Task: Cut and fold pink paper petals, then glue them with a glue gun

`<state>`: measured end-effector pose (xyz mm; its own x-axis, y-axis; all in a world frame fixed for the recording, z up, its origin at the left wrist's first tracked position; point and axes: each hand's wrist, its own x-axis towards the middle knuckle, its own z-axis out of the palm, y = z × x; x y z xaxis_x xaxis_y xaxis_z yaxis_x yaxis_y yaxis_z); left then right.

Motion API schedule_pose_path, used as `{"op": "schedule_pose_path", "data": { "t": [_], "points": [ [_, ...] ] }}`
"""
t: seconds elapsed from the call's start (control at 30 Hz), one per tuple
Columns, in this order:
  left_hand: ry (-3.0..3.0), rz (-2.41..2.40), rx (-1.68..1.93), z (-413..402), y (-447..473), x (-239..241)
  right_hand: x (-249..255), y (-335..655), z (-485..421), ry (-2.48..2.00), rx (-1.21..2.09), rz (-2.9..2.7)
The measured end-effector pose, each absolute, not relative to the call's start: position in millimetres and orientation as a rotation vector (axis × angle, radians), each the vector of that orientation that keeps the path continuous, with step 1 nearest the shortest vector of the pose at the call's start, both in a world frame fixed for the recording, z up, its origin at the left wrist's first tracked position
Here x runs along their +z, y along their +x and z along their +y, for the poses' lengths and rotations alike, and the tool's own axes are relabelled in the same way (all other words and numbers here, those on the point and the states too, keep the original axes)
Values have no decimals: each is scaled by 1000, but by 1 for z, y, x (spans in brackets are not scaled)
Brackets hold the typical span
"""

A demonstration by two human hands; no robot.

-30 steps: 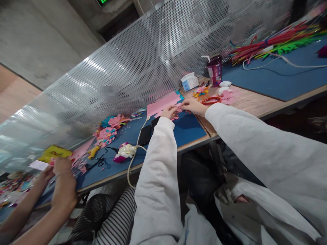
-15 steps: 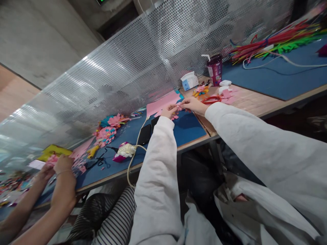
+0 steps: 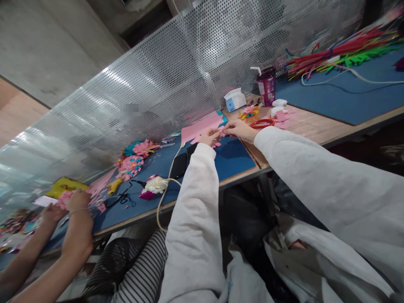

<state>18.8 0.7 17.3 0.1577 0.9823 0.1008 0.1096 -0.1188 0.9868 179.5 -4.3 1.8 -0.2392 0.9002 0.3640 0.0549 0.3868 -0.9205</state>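
Observation:
My left hand (image 3: 210, 137) and my right hand (image 3: 241, 130) meet over the blue mat (image 3: 232, 158), fingers closed in a pinch. Between their fingertips is a small piece of pink paper (image 3: 222, 131), partly covered by the fingers. Pink paper sheets (image 3: 200, 127) lie just behind my left hand. To the right of my right hand are red-handled scissors (image 3: 261, 123) and pink paper scraps (image 3: 282, 119). A paper flower (image 3: 248, 111) in yellow and pink sits behind that hand. A dark phone (image 3: 179, 166) lies left of my left sleeve.
A purple cup with a straw (image 3: 267, 86) and a tissue pack (image 3: 235, 100) stand against the perforated metal screen (image 3: 151, 80). Finished-looking paper flowers (image 3: 131, 165) and a white cable (image 3: 161, 206) lie leftward. A co-worker's hands (image 3: 77, 200) hold pink paper at far left.
My hands stay almost in place, still pinching the pink paper. At far left, the co-worker's left hand has shifted slightly left, and the pink paper there shows more.

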Motion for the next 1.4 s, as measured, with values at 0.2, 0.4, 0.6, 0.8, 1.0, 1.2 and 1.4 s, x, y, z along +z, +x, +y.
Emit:
{"op": "schedule_pose_path", "data": {
  "t": [0.2,0.4,0.6,0.8,1.0,1.2,1.4],
  "points": [
    [1403,1106,1145,5,20,15,3,179,-5,-855,1032,-1585],
    [1364,1122,1154,6,19,14,5,180,-6,-877,1068,-1536],
    [1349,1150,1108,-3,21,22,3,182,-4,-863,1040,-1576],
    [1344,1157,1091,-5,22,23,7,183,-9,-876,1034,-1598],
    [1332,1144,1089,-5,22,23,5,183,-5,-878,1023,-1612],
    [1352,1161,1080,-6,22,23,2,183,-3,-863,1008,-1614],
    [1353,1158,1090,-5,21,23,8,183,-11,-882,1024,-1605]
  ]
}}
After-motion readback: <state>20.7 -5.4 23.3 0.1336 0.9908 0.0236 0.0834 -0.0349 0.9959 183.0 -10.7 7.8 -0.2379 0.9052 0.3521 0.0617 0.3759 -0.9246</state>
